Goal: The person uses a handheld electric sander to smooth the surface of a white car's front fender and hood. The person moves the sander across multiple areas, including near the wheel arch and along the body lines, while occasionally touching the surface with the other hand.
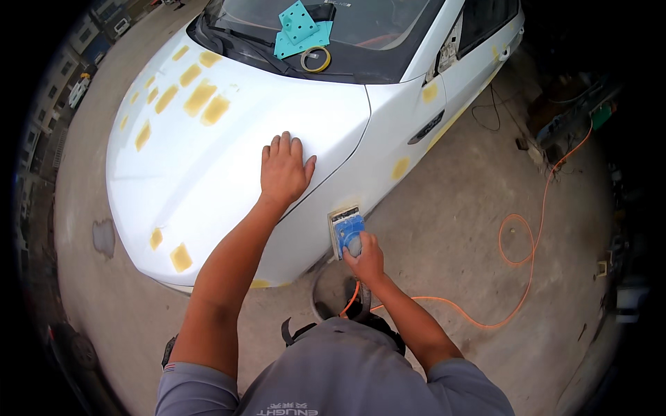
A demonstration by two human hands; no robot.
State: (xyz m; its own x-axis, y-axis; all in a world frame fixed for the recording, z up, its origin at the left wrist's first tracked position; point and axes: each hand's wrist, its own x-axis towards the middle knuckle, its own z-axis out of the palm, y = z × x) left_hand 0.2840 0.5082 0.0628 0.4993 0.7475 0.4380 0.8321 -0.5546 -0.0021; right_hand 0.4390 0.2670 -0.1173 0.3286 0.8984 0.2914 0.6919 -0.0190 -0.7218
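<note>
Blue sander (345,227) against a white car (333,125)
On my feed, the sander sits just below center frame; the car, marked with yellow patches (200,98), spans left to upper right.

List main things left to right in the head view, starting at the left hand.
Left hand → blue sander gripped by the right hand → dark fender vent → orange hose loop.

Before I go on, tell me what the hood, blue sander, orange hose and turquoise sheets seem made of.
Hood: likely painted metal; smooth white coat broken by yellowish patches.
Blue sander: probably a hard plastic shell, from its moulded shape.
Orange hose: probably evenly coloured rubber or plastic, flexible since it loops.
Turquoise sheets: perhaps abrasive paper or film, being thin, matt and punched with holes.
</note>
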